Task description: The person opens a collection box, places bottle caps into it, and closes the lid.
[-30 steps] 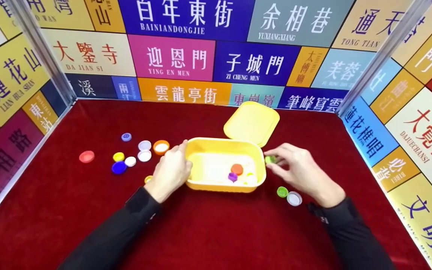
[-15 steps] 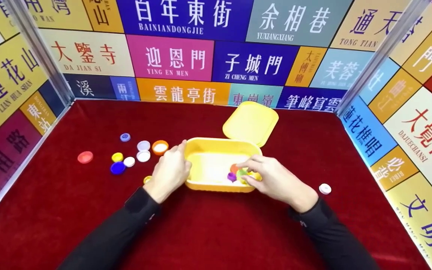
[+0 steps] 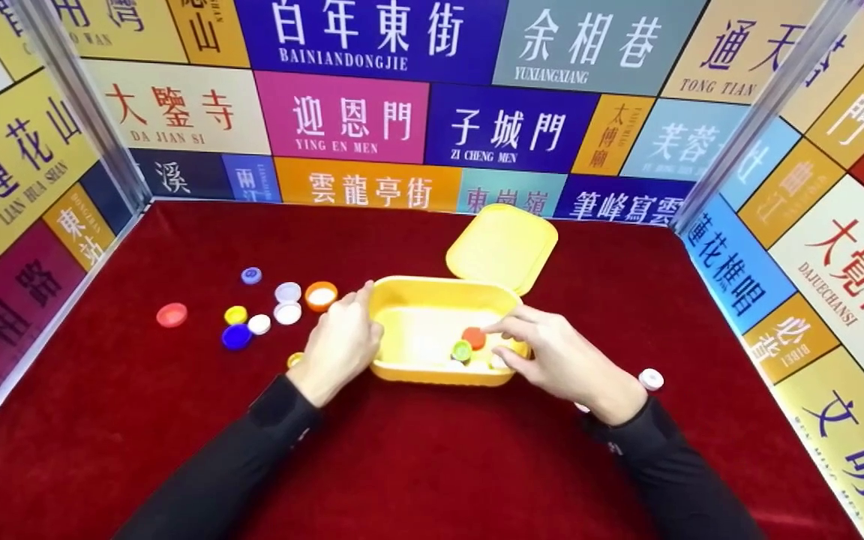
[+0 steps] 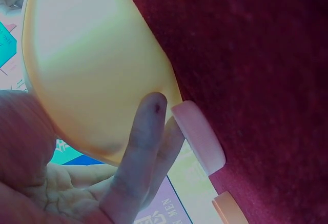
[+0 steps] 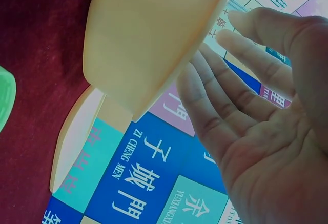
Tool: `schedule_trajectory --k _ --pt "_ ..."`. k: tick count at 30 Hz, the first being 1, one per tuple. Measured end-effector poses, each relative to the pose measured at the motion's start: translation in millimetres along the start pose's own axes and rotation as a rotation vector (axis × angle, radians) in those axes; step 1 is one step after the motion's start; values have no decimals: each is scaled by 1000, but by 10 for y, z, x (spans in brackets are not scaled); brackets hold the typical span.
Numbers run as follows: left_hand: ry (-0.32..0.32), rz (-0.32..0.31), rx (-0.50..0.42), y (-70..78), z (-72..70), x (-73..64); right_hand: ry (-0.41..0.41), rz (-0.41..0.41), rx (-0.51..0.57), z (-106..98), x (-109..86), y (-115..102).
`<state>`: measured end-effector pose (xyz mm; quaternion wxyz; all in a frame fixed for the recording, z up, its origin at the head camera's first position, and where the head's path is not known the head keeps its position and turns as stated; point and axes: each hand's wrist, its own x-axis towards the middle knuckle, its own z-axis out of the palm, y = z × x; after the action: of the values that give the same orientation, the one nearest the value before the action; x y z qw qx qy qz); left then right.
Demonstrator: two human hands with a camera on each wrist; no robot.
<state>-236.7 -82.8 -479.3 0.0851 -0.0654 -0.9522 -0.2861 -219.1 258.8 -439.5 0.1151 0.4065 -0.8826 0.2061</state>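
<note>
A yellow plastic box [image 3: 439,374] stands on the red cloth. My left hand [image 3: 343,343] grips its left end, fingers against the outer wall in the left wrist view. Over the box's right end is my right hand [image 3: 563,360], thumb and fingers apart; the right wrist view shows nothing between its fingers [image 5: 197,93]. Inside the box lie a green bottle cap [image 3: 462,350], an orange bottle cap [image 3: 474,337] and a pale cap [image 3: 498,362], partly hidden by the right hand. A yellow cap [image 3: 295,359] peeks out beside my left hand.
Behind the box lies its yellow lid [image 3: 503,247]. Left of it are several loose caps, among them a red cap [image 3: 172,315], a blue cap [image 3: 237,336] and an orange-rimmed cap [image 3: 321,296]. A white cap [image 3: 651,379] sits near my right wrist. Printed panels enclose the table.
My right hand carried the green cap from beside the box over its right end and let it go inside, then drew back slightly. The left hand stayed on the box.
</note>
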Motion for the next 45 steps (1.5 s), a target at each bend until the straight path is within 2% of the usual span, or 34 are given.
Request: schedule_trajectory --k 9,21,31,40,45 --pt "-2 10 5 16 -12 22 38 -12 -8 -43 -4 28" --pt "11 21 12 8 -40 14 61 60 -24 -194 -48 132" --pt "6 5 6 7 -30 5 -22 210 -8 -376 -161 255" --pt "-12 -6 2 13 5 6 -136 325 -29 -498 -291 290" --pt "2 0 5 8 25 4 -174 338 -36 -509 -367 335"
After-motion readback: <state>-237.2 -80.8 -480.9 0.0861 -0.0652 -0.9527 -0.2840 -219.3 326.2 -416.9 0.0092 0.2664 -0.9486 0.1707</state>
